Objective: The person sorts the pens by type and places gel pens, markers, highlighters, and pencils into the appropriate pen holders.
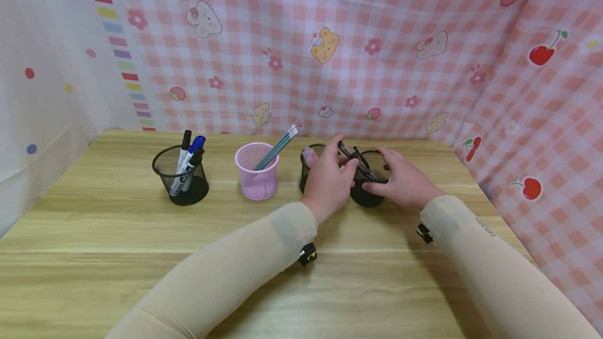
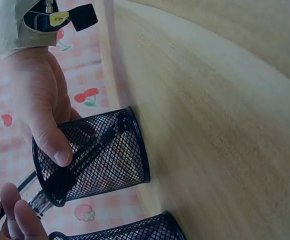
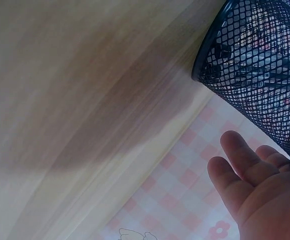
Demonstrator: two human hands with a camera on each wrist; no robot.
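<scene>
At the right of the row stands a black mesh pen cup [image 1: 367,196]. My right hand [image 1: 409,179] grips it from the right, and the left wrist view shows the thumb pressed against the mesh near the rim. Several black pens [image 1: 360,163] lean out of the cup toward my left hand [image 1: 327,184], whose thumb and fingers pinch their upper ends. Through the mesh, dark pen shafts [image 3: 257,75] show inside. Partly hidden behind my left hand is another black mesh cup [image 1: 304,178] with a pink-and-white item [image 1: 310,156] in it.
Left of my hands, a pink cup [image 1: 258,187] holds several teal pencils [image 1: 278,148]. Farther left, a black mesh cup [image 1: 165,174] contains black and blue markers [image 1: 188,164]. The wooden table [image 1: 235,266] ends at a pink checked curtain [image 1: 282,30] behind and at the right.
</scene>
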